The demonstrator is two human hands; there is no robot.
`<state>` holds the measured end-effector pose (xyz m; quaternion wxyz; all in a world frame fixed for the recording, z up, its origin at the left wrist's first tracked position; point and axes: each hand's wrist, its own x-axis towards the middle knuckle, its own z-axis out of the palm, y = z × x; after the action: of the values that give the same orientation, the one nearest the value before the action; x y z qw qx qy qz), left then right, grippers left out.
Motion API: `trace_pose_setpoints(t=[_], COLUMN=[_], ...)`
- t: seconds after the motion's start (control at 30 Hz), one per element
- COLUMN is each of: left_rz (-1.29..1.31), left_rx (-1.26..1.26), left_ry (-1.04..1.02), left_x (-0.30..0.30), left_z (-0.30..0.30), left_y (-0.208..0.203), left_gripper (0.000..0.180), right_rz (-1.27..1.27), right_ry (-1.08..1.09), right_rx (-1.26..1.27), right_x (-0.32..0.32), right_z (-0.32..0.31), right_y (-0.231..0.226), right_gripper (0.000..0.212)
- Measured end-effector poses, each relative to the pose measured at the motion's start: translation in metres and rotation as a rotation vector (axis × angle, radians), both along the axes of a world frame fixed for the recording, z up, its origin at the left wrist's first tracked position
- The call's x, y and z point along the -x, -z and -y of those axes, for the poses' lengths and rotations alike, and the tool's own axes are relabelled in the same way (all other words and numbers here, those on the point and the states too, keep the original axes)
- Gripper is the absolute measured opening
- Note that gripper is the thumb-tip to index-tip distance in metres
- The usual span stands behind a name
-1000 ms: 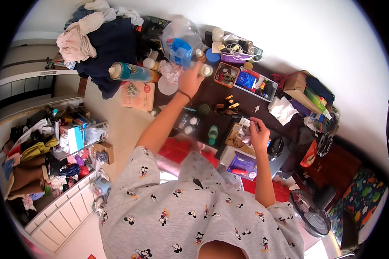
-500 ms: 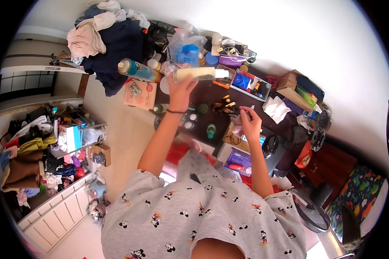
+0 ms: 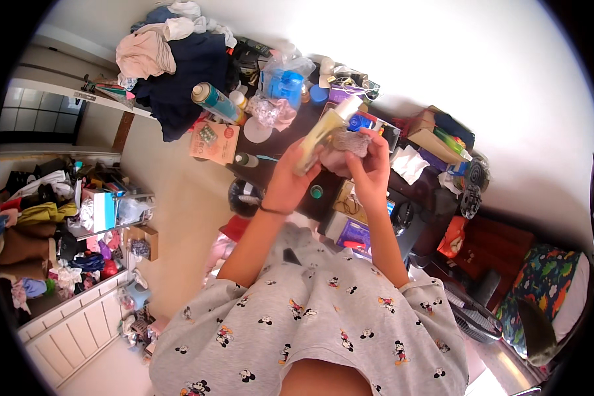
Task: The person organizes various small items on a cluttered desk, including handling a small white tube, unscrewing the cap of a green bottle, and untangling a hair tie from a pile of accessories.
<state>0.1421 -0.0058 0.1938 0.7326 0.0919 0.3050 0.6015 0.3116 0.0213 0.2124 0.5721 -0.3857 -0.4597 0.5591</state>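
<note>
My left hand (image 3: 288, 179) is closed round a clear bottle (image 3: 322, 135) of pale yellow liquid, tilted with its white cap to the upper right. In my right hand (image 3: 374, 170) a crumpled greyish-pink cloth (image 3: 344, 152) is pinched between thumb and fingers. The cloth lies close against the bottle's side; whether it presses on it I cannot tell. Both hands are over the dark desk (image 3: 261, 173), and they hide part of its top. Below them stands a small green-topped bottle (image 3: 317, 191).
A teal spray can (image 3: 216, 102) lies left of a blue-and-clear plastic bag (image 3: 286, 82). Dark clothes (image 3: 195, 72) pile up at the far left. White tissue (image 3: 409, 164) sits right of my hands, before a cardboard box (image 3: 439, 145). A purple package (image 3: 355, 235) is nearer me.
My left hand has brought the bottle right and nearer, tilting it from level to slanted. My right hand has raised the cloth from the desk to the bottle.
</note>
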Motion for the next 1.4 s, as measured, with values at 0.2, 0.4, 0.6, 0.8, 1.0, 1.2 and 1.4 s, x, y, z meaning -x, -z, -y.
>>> trace_pose_setpoints(t=[0.2,0.4,0.6,0.8,1.0,1.2,1.4], left_rz=[-0.083,-0.180,-0.305,-0.395,-0.615,-0.218,-0.340], left_rx=[-0.200,-0.216,-0.239,-0.267,-0.373,-0.319,-0.334], left_ry=[0.201,0.162,-0.018,0.069,0.073,0.121,0.127], left_x=[0.007,0.003,-0.008,0.001,0.020,0.024,0.022], left_z=[0.026,0.046,0.056,0.068,0.069,0.069,0.077], left_y=[-0.021,-0.028,-0.052,-0.056,-0.063,-0.077,-0.079], left_gripper=[0.053,0.054,0.054,0.053,0.063,0.063,0.054], right_rz=[0.625,0.837,0.814,0.830,0.826,0.668,0.748], right_ry=[0.171,0.018,-0.223,0.217,-0.011,-0.135,0.135], right_rx=[-0.520,-0.845,-1.054,-0.806,-0.848,-0.887,-0.899], right_x=[0.011,0.015,0.023,0.022,0.022,0.030,0.035], right_z=[0.009,0.016,0.031,0.017,0.036,0.052,0.031], right_y=[-0.025,-0.045,-0.050,-0.077,-0.082,-0.080,-0.093], right_gripper=[0.041,0.042,0.044,0.047,0.033,0.045,0.033])
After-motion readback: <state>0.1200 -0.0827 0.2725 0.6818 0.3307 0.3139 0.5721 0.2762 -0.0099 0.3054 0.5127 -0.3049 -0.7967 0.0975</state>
